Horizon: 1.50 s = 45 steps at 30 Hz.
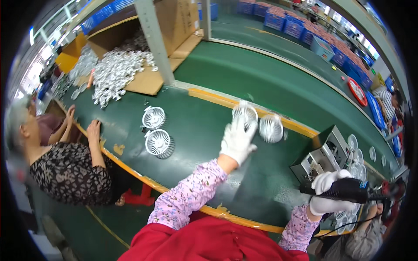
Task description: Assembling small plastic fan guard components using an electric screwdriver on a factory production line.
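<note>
My left hand (pixel 237 140), in a white glove, reaches forward with its fingers stretched out over the near side of a white round fan cage (pixel 245 112). It seems to touch the cage, though the fingertips blend into the white ribs. Just right of it a second white fan cage (pixel 271 128) lies near the table's far edge. My right hand (pixel 327 204), also gloved, is wrapped round a black electric screwdriver (pixel 337 190), held level over the table's right side. Beyond the tool is an open metal box (pixel 320 156) with small parts inside.
Two more fan cages (pixel 156 142) lie on the green table at left. Further left, small white parts (pixel 119 74) spill from a cardboard box (pixel 185 26). A co-worker (pixel 65 174) sits at the left edge. Clear round covers (pixel 357 167) stand at right. A green conveyor (pixel 244 69) runs behind.
</note>
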Each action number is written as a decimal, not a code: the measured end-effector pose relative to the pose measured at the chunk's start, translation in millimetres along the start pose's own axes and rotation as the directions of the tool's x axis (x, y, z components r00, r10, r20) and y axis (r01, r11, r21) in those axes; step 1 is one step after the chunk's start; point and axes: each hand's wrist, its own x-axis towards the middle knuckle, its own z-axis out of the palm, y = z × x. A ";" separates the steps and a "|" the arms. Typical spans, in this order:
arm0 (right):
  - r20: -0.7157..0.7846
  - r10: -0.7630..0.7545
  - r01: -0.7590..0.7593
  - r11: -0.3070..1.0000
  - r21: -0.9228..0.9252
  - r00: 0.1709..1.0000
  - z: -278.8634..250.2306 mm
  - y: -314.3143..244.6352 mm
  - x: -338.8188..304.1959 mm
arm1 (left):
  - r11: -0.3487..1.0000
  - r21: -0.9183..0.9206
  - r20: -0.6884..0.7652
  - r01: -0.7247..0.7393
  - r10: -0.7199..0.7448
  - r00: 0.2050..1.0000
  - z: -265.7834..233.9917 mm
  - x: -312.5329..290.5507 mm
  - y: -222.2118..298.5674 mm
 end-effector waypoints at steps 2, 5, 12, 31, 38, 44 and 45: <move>-0.007 0.000 0.000 1.000 -0.015 1.000 -6.9 6.1 -4.9 | 0.993 0.010 -0.051 0.113 -0.113 0.992 -13.1 7.6 -24.8; 0.008 0.041 -0.041 0.999 -0.012 0.999 -15.4 4.8 -9.1 | 0.908 0.131 -0.007 0.397 -0.400 0.917 -50.8 -3.1 -41.4; -0.047 0.086 -0.088 0.996 -0.034 0.995 -28.2 -1.8 -12.8 | 0.531 0.533 -0.183 0.658 -0.688 0.703 -88.7 -53.0 -113.1; -0.178 0.030 -0.054 0.990 -0.129 0.984 -41.9 8.5 29.2 | 0.971 -0.086 0.161 -0.225 0.236 0.958 -5.9 -35.4 -38.5; -0.229 0.091 -0.134 0.974 -0.181 0.969 -39.0 11.1 12.3 | 0.788 -0.234 0.411 -0.570 0.611 0.677 15.7 -53.0 58.5; -0.164 0.290 -0.274 0.955 0.112 0.943 -27.6 17.8 -31.3 | 0.778 -0.257 0.309 -0.573 0.628 0.715 23.4 -64.9 64.1; -0.166 0.309 -0.293 0.949 0.114 0.936 -27.2 18.4 -37.3 | 0.779 -0.276 0.306 -0.562 0.626 0.717 24.9 -66.6 63.9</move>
